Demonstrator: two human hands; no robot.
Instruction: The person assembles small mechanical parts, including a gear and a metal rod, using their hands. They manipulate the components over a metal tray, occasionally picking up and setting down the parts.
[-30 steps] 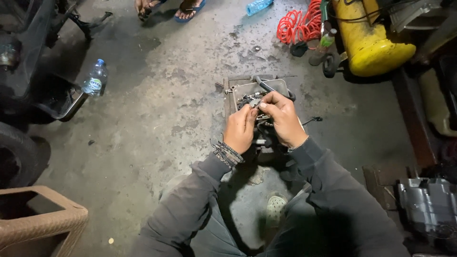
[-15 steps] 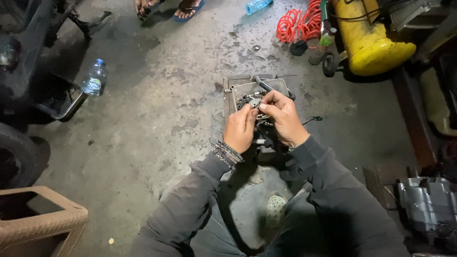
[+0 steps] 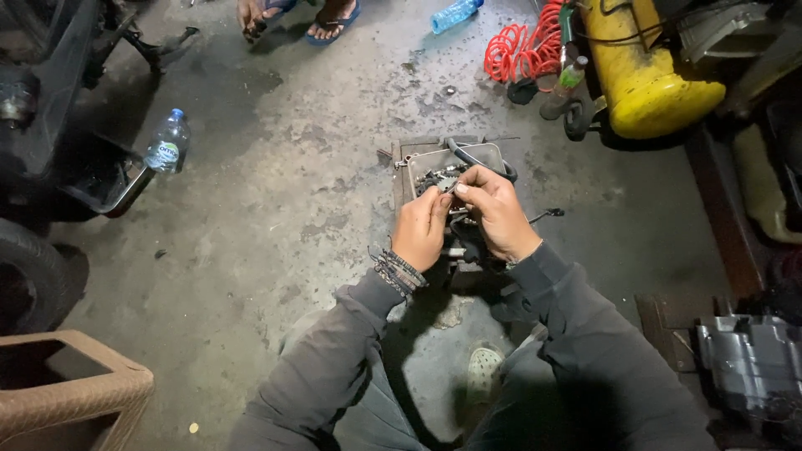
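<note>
My left hand (image 3: 420, 227) and my right hand (image 3: 494, 209) are raised together over a shallow metal tray (image 3: 426, 159) on the concrete floor. Both pinch a small metal part (image 3: 447, 183) between their fingertips; its exact shape is too small to tell. More small dark metal parts lie in the tray beneath my hands, partly hidden by them. A beaded bracelet (image 3: 398, 269) sits on my left wrist, and both arms wear grey sleeves.
A plastic water bottle (image 3: 169, 144) stands at the left beside a dark vehicle (image 3: 50, 125). A yellow tank (image 3: 647, 75) and red coiled hose (image 3: 522, 46) lie at the back right. Another person's sandalled feet (image 3: 334, 21) are at the top. A woven basket (image 3: 67, 392) is bottom left, a grey engine part (image 3: 752, 367) bottom right.
Both hands stay over the tray; the fingers have shifted slightly on the small part. Nothing else has moved.
</note>
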